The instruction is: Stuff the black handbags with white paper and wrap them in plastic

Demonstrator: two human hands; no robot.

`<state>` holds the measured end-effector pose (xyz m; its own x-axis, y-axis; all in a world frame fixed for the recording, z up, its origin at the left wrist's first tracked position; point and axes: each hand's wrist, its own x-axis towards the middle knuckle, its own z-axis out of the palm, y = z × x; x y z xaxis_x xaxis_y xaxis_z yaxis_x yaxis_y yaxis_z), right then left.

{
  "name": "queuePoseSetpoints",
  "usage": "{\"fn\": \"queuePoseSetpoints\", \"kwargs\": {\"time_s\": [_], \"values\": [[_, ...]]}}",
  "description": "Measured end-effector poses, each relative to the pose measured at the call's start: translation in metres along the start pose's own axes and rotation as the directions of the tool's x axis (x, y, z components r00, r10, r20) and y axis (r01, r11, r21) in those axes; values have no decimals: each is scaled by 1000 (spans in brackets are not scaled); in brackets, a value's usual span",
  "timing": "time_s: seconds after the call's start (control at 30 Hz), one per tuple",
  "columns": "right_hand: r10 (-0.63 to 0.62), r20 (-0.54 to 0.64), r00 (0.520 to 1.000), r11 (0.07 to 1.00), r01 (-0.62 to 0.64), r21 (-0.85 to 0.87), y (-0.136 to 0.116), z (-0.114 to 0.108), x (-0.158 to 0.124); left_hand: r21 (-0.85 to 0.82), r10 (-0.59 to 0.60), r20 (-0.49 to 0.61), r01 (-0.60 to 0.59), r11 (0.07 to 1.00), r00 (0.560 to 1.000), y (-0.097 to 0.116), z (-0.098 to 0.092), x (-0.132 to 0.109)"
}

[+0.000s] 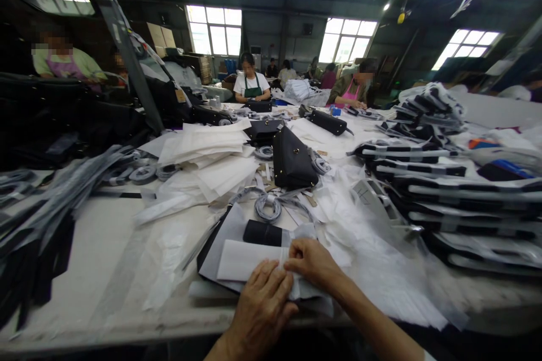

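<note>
My left hand (266, 303) lies with its fingers stretched over the lower right part of a folded white foam sheet (249, 261). Close beside it, my right hand (311, 262) has its fingers curled in a pinch at the sheet's right end; what they hold is too small to make out. Under the sheet is a black bag piece (208, 253) covered with pale wrapping. A small black roll (262, 233) sits just beyond the sheet. Behind that is a wrapped coiled strap (267, 208).
A black handbag (293, 160) stands farther back. White sheets (207, 149) are stacked left of it. Wrapped black pieces (474, 194) pile up at the right, wrapped straps (71, 203) at the left. Several people sit across the table (105, 253).
</note>
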<state>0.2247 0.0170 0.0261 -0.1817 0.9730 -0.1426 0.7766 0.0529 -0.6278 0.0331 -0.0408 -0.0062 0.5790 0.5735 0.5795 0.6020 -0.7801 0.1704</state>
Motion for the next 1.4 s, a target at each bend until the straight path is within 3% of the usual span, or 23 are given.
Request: {"fn": "queuePoseSetpoints", "kwargs": {"time_s": [0.2,0.27,0.33,0.4,0.5,0.53,0.57,0.67,0.7,0.73,0.83,0.93,1.23,1.4], "values": [[20,-80,997,1000,-22,-19,-2,0,-1,139,-70,40,64,988,997,5,6,-2],[-15,-123,992,999,20,40,8,-16,-5,163,-56,33,50,985,998,4,6,-2],[5,-226,974,992,25,126,29,-47,-11,192,-15,2,15,981,1000,1,6,-1],[103,-406,908,986,-39,164,57,-92,-23,236,47,-46,-35,971,998,-4,7,-2],[206,-675,709,978,-168,122,89,-154,-50,325,179,-118,-132,936,977,-16,12,-1],[196,-715,671,979,-174,106,93,-165,-58,349,221,-133,-163,923,966,-20,14,0],[170,-713,681,984,-153,88,91,-169,-65,367,254,-145,-187,911,956,-23,16,1],[-15,-481,876,999,36,36,66,-137,-68,385,272,-155,-195,902,950,-23,16,3],[-105,-368,924,993,118,13,53,-116,-63,387,259,-147,-185,903,955,-21,15,3],[-196,-273,942,980,198,-22,41,-95,-56,388,244,-135,-175,905,960,-19,13,3],[-361,-49,931,917,345,-199,15,-37,-29,394,221,-96,-167,904,971,-14,10,1],[-397,37,917,857,384,-344,12,-7,-9,388,205,-76,-161,908,976,-12,10,-2],[-491,-10,871,821,459,-340,24,-4,-11,228,65,-66,-48,972,996,-1,10,-5],[-562,20,827,779,537,-325,27,4,-6,220,73,-66,-57,974,995,0,8,-4]]}}
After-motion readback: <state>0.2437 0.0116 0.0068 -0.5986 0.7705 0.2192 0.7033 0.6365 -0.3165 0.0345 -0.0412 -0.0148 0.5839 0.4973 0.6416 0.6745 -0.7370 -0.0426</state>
